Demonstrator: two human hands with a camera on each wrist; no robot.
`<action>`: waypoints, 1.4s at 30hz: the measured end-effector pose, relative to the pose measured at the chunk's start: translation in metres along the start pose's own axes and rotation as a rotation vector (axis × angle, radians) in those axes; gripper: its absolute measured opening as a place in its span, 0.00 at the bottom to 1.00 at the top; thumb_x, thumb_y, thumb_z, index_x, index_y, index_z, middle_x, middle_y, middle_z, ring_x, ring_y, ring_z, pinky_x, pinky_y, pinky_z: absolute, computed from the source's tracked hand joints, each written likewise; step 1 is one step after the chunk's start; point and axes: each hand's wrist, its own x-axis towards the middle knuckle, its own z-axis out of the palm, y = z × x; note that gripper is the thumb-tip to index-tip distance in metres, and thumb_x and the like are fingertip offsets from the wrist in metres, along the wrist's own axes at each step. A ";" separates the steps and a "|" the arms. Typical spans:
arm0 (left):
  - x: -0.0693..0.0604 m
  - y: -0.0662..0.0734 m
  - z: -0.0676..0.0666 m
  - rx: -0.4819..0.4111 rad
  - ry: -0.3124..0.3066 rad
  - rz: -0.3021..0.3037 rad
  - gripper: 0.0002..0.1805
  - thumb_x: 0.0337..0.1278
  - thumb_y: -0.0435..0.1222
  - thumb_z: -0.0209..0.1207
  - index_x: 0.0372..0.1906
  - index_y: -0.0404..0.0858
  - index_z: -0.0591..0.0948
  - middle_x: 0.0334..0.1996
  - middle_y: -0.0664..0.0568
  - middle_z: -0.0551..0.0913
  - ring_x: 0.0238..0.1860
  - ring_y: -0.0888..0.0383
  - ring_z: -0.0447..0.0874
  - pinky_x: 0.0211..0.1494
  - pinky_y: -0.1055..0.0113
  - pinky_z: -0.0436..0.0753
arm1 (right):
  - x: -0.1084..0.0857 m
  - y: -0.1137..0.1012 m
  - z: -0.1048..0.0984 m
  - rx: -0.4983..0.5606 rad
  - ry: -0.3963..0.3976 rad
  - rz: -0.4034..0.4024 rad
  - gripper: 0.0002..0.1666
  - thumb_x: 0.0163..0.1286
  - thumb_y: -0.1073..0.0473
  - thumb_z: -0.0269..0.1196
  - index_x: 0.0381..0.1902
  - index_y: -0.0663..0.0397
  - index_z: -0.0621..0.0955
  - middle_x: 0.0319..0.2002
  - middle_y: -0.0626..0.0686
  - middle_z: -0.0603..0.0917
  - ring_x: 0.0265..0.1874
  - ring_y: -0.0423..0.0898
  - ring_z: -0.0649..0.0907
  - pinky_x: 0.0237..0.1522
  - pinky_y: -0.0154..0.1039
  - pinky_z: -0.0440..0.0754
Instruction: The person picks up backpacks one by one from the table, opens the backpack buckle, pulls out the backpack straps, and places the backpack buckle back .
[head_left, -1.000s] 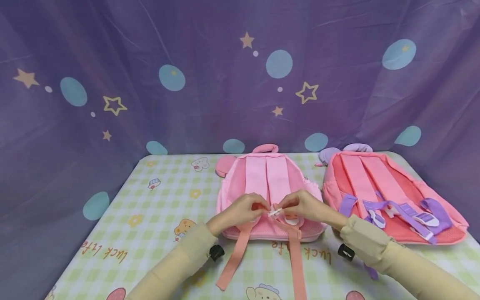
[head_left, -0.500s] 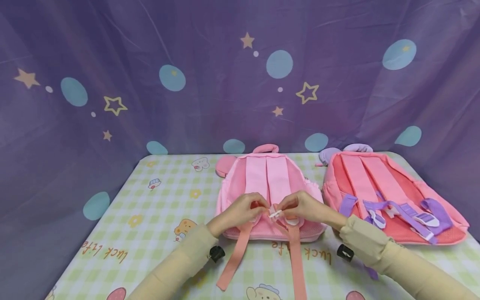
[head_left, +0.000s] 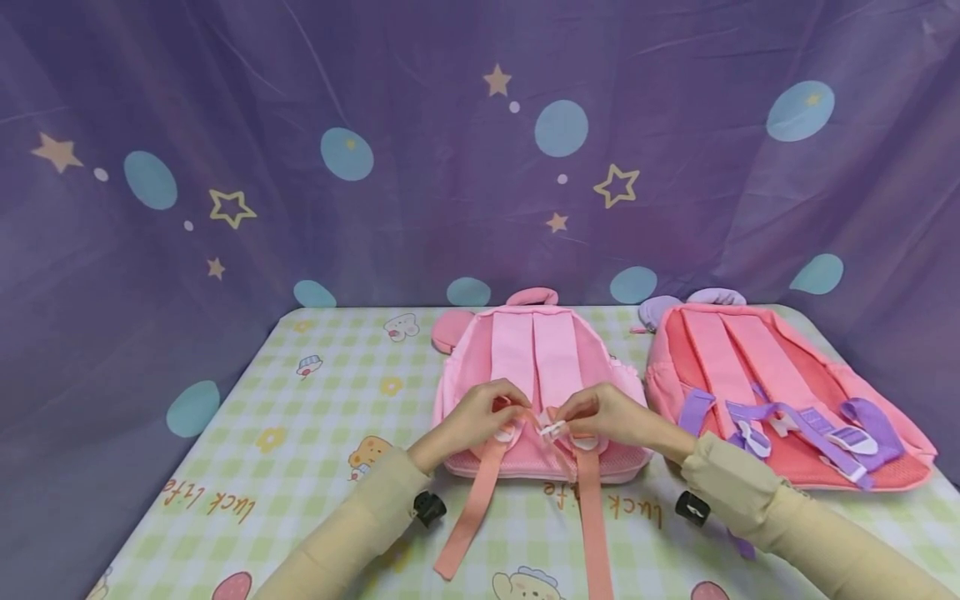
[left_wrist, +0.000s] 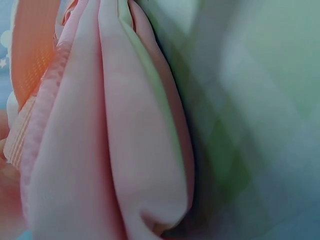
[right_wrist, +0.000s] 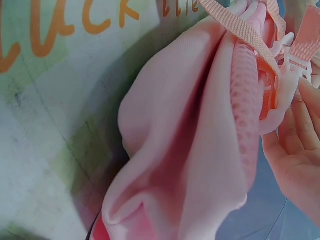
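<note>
A light pink backpack [head_left: 465, 392] lies in the middle of the table with its shoulder straps upward. Over its lower back, my right hand [head_left: 618, 421] pinches a white plastic buckle [head_left: 552, 428] on a coral strap. In the right wrist view the buckle [right_wrist: 289, 87] shows prongs and a slotted end with webbing through it, against the fingertips [right_wrist: 300, 117]. Just left of the buckle, my left hand [head_left: 476, 421] pinches coral webbing [head_left: 532, 416] between thumb and forefinger. Only a blurred part of the left hand [left_wrist: 9, 185] appears in the left wrist view, beside the backpack.
A second, coral-pink backpack [head_left: 802, 358] with purple straps [head_left: 885, 429] and white buckles lies to the right. Two loose coral strap ends [head_left: 472, 517] hang toward the near side. The table has a green checked cloth [head_left: 337, 392]; a purple curtain [head_left: 420, 233] stands behind.
My left hand has shifted slightly left and up, away from the white buckle, and more webbing shows between the two hands. The right hand stays almost in place with the buckle.
</note>
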 end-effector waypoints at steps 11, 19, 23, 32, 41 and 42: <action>-0.001 -0.004 0.000 0.003 0.055 -0.035 0.04 0.51 0.27 0.56 0.32 0.36 0.80 0.31 0.51 0.80 0.34 0.59 0.76 0.40 0.71 0.75 | -0.003 -0.002 0.000 0.010 -0.005 0.027 0.09 0.55 0.72 0.59 0.34 0.73 0.80 0.32 0.62 0.83 0.29 0.36 0.80 0.32 0.31 0.78; -0.003 -0.007 0.002 0.003 0.080 -0.051 0.05 0.51 0.27 0.56 0.32 0.36 0.80 0.31 0.51 0.79 0.34 0.59 0.76 0.40 0.70 0.75 | -0.004 0.001 0.000 0.010 -0.012 0.011 0.09 0.56 0.70 0.59 0.34 0.73 0.80 0.33 0.62 0.83 0.29 0.34 0.79 0.33 0.31 0.78; -0.002 -0.008 0.002 0.004 0.082 -0.066 0.04 0.51 0.27 0.56 0.32 0.36 0.80 0.31 0.52 0.79 0.34 0.59 0.76 0.40 0.70 0.75 | -0.004 0.003 -0.002 0.042 -0.042 -0.074 0.09 0.57 0.67 0.60 0.34 0.69 0.81 0.31 0.57 0.84 0.30 0.35 0.80 0.32 0.32 0.79; -0.002 -0.006 0.002 -0.003 0.085 -0.084 0.04 0.52 0.27 0.56 0.32 0.37 0.80 0.31 0.52 0.79 0.34 0.59 0.76 0.39 0.71 0.74 | -0.005 -0.001 0.000 0.041 -0.051 0.009 0.08 0.56 0.69 0.59 0.34 0.71 0.81 0.34 0.60 0.83 0.30 0.35 0.79 0.33 0.30 0.78; -0.001 -0.006 0.003 -0.006 0.074 -0.099 0.04 0.52 0.28 0.56 0.32 0.37 0.81 0.30 0.52 0.79 0.32 0.60 0.75 0.38 0.72 0.74 | -0.005 0.004 -0.002 0.054 -0.080 -0.041 0.07 0.57 0.65 0.60 0.33 0.63 0.82 0.33 0.51 0.84 0.29 0.34 0.79 0.31 0.31 0.78; -0.001 -0.006 0.003 -0.007 0.071 -0.100 0.04 0.52 0.28 0.56 0.32 0.36 0.81 0.30 0.52 0.79 0.32 0.60 0.75 0.38 0.72 0.74 | -0.005 0.004 -0.002 0.050 -0.077 -0.027 0.07 0.57 0.66 0.60 0.33 0.64 0.82 0.33 0.53 0.83 0.29 0.34 0.79 0.31 0.31 0.78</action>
